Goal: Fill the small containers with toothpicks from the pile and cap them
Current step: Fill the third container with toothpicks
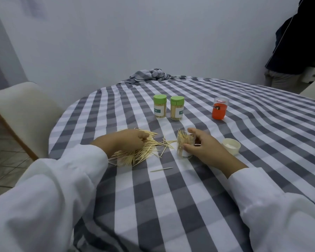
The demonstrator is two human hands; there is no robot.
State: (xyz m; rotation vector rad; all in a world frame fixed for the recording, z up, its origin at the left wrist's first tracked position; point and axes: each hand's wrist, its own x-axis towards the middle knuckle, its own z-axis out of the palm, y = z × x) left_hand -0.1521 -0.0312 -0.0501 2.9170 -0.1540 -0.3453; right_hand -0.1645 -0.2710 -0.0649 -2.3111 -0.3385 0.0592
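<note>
White sleeves (49, 180) lead to the hands. Left hand (125, 141) rests curled on the pile (140, 151), gathering toothpicks. Right hand (205, 147) grips the open, part-filled jar (185, 144), upright just right of the pile. Cap (231, 146) lies beyond the right hand. Step: filling. Next: carry a bundle over, aligned with the jar's mouth.

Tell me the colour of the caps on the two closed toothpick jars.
Green caps, seen in the head view.

Your toothpick pile (135, 151) lies loose on the cloth. The clear open container (185, 144) stands upright, partly filled. Its white cap (231, 146) rests nearby; two green-capped containers (168, 109) stand behind.
</note>
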